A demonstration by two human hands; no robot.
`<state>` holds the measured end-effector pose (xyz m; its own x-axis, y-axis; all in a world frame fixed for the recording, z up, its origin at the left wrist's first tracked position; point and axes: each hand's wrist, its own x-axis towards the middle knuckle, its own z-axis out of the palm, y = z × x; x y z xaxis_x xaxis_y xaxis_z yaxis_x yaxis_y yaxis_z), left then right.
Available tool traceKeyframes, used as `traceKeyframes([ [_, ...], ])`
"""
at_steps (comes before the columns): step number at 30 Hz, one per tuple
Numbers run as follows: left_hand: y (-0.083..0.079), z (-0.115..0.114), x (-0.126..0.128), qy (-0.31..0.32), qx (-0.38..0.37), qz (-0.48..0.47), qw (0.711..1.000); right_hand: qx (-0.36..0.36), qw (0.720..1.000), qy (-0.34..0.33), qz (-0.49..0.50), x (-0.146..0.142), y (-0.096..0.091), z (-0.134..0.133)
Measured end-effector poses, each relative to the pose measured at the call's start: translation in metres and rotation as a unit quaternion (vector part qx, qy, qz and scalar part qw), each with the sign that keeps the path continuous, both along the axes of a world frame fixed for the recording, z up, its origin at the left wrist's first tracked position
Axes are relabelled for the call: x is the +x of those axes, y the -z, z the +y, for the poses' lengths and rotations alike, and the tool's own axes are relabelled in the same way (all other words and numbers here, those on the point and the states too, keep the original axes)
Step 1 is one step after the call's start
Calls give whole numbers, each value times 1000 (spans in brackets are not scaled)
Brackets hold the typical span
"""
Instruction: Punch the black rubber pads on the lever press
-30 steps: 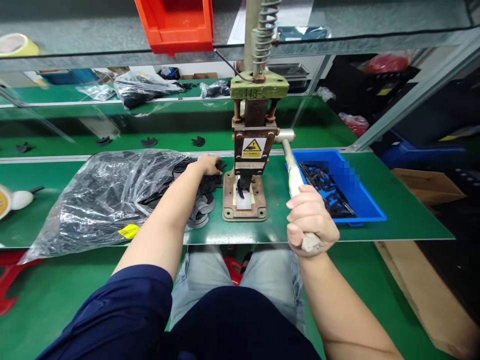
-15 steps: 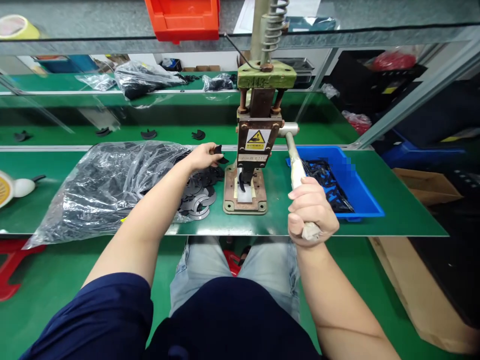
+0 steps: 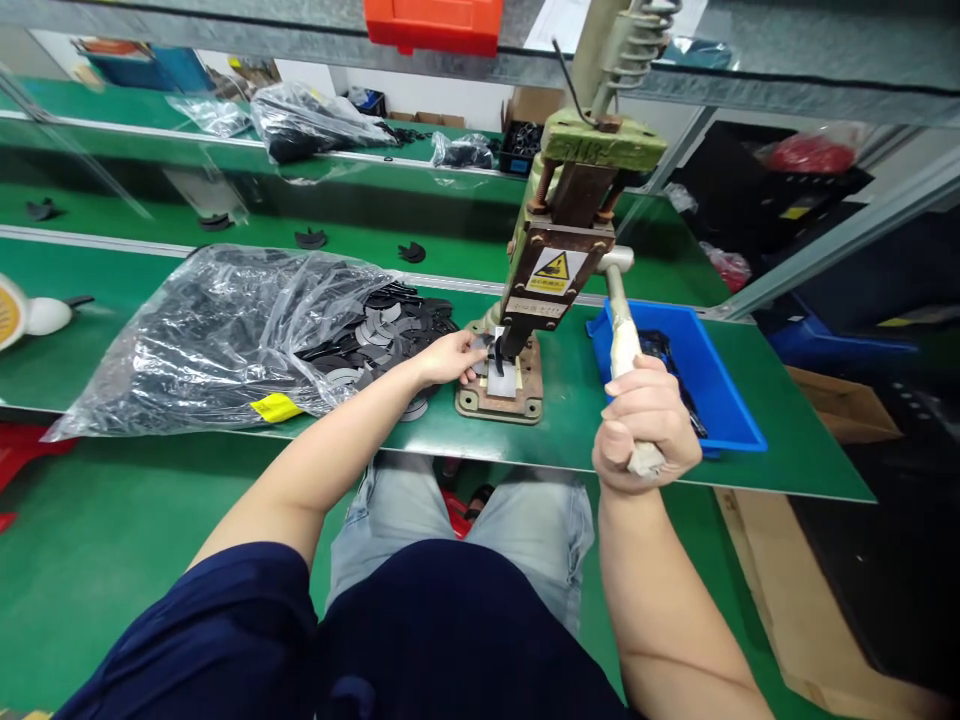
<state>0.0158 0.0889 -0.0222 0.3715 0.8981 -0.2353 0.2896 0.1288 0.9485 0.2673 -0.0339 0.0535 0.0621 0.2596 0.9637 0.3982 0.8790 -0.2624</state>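
Observation:
My left hand (image 3: 453, 358) reaches to the left side of the hand press (image 3: 551, 270), its fingers pinched on a dark curved plastic piece (image 3: 481, 368) that they partly cover. Beside those fingertips, another black curved piece (image 3: 500, 354) stands on the pale plate (image 3: 502, 379) under the press's ram. My right hand (image 3: 651, 425) is wrapped round the lever (image 3: 625, 345), whose grip is bound in whitish material. Left of the press, a clear plastic bag (image 3: 202, 340) spills a pile of black and grey curved pieces (image 3: 382, 330) onto the green table.
A blue bin (image 3: 724, 400) with black parts stands right of the lever. Several dark curved pieces (image 3: 411, 252) lie spaced out on the green strip behind. An orange bin (image 3: 435, 22) sits on the metal shelf above, and a white and yellow object (image 3: 30, 315) lies far left.
My left hand has moved right with the curved piece, from above the pile to the press base. My right hand still grips the lever. The view has tilted and shifted.

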Motion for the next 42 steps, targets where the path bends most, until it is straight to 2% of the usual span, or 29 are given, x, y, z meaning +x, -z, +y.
traceKeyframes([
  [7, 7, 6, -3, -15, 34, 12, 999, 4, 1000, 12, 29, -5, 1, 2],
  [18, 17, 13, 2, -32, 41, -8, 999, 16, 999, 14, 40, -7, 2, 5],
  [22, 13, 19, 2, -25, 73, 13, 997, 28, 998, 12, 54, -8, 4, 7],
  [26, 6, 21, 0, -4, 35, -4, 999, 29, 998, 18, 54, -7, 5, 8],
  [30, 7, 19, -4, 2, -3, -49, 999, 27, 998, 14, 48, -5, 7, 7],
  [36, 13, 18, -1, -9, 8, -49, 999, 25, 998, 22, 46, -4, 6, 7],
  [39, 12, 19, 1, -18, 28, -20, 999, 32, 998, 15, 49, -5, 6, 8],
  [42, 10, 19, 0, -7, 12, -28, 1000, 43, 998, 12, 52, -5, 7, 9],
])
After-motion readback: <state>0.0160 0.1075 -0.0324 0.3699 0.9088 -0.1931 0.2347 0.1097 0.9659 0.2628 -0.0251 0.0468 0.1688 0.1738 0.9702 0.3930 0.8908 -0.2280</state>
